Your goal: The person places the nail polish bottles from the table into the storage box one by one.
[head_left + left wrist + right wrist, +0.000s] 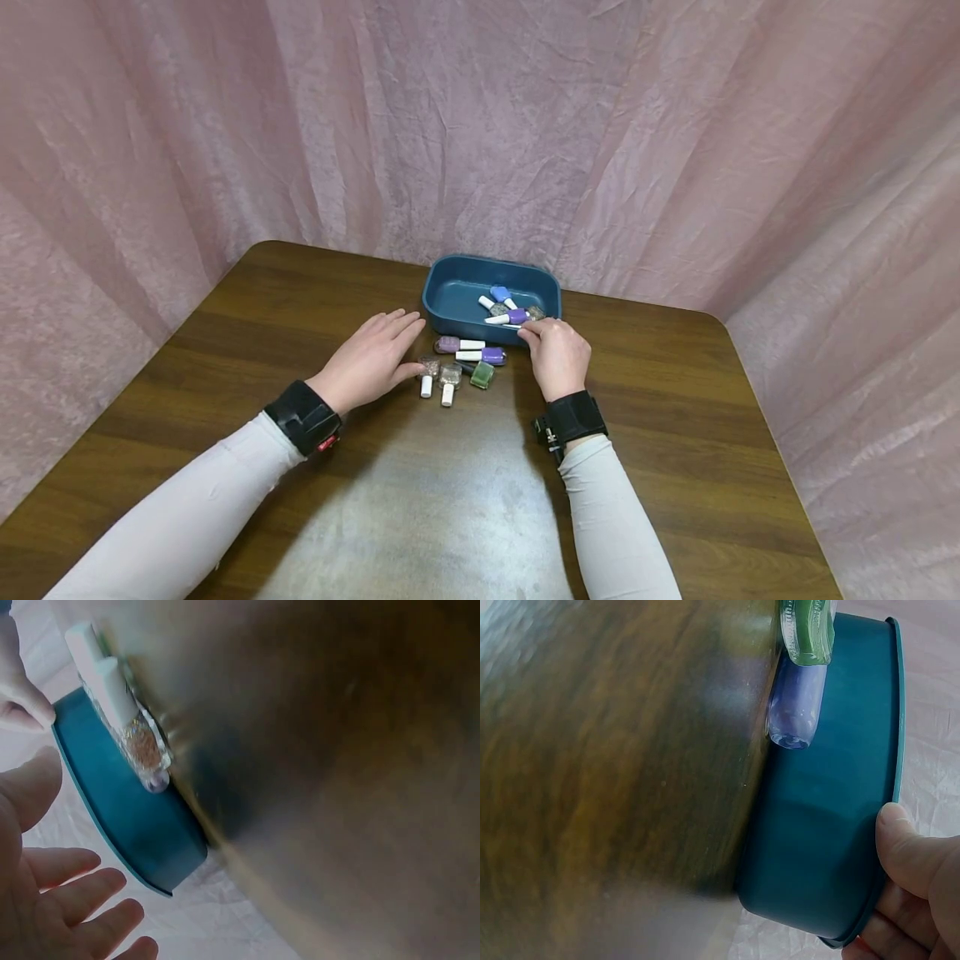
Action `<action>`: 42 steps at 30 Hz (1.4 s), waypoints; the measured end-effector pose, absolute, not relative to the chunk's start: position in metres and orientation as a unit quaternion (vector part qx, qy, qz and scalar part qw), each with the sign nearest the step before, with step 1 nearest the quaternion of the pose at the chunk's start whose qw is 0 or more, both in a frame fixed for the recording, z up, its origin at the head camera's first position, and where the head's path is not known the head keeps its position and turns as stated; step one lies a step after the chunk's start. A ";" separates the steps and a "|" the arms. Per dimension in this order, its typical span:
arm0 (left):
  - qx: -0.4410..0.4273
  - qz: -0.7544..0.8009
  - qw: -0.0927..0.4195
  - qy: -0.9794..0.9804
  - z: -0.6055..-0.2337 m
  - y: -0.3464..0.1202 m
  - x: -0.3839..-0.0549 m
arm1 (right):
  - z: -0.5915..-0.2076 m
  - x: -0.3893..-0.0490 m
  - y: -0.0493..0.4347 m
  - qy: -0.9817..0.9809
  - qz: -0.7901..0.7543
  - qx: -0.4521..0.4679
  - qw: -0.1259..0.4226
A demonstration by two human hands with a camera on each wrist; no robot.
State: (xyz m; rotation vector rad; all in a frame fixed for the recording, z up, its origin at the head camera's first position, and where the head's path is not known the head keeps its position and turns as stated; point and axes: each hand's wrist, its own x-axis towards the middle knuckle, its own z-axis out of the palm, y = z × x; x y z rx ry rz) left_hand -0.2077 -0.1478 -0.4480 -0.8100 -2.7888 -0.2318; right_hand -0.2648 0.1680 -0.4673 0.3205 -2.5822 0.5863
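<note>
My left hand (375,360) lies flat with fingers spread left of a teal bin (480,330). Its thumb tip is beside a copper-glitter nail polish bottle (430,365); whether they touch is unclear. My right hand (561,354) is at the bin's front right corner. In the right wrist view, its thumb (900,836) presses the rim, with the other fingers curled behind it. Before the bin lie a mauve polish (448,345), a violet polish (492,357), a green polish (482,375) and a clear glitter polish (450,377). Inside are a blue polish (500,293), a purple polish (517,317) and glittery ones.
The brown wooden table (675,433) carries everything, with the bin near its far edge. Pink velvet curtain (487,125) hangs close behind the bin and along both sides. Black straps (303,417) with cameras sit on both wrists.
</note>
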 end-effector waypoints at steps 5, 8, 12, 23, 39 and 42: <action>-0.291 -0.083 0.105 -0.947 -0.452 -0.144 -0.199 | -0.467 -0.264 0.169 -0.941 0.215 0.115 0.235; -0.301 -0.084 0.103 -0.944 -0.456 -0.143 -0.194 | -0.466 -0.264 0.169 -0.941 0.216 0.113 0.236; -0.312 -0.087 0.103 -0.940 -0.461 -0.141 -0.192 | -0.467 -0.264 0.170 -0.941 0.215 0.113 0.235; -0.325 -0.090 0.090 -0.937 -0.462 -0.135 -0.189 | -0.469 -0.265 0.171 -0.940 0.213 0.117 0.241; -0.343 -0.074 0.090 -0.932 -0.466 -0.131 -0.193 | -0.467 -0.265 0.168 -0.939 0.210 0.122 0.242; -0.346 -0.068 0.094 -0.931 -0.466 -0.130 -0.194 | -0.467 -0.265 0.168 -0.941 0.208 0.120 0.240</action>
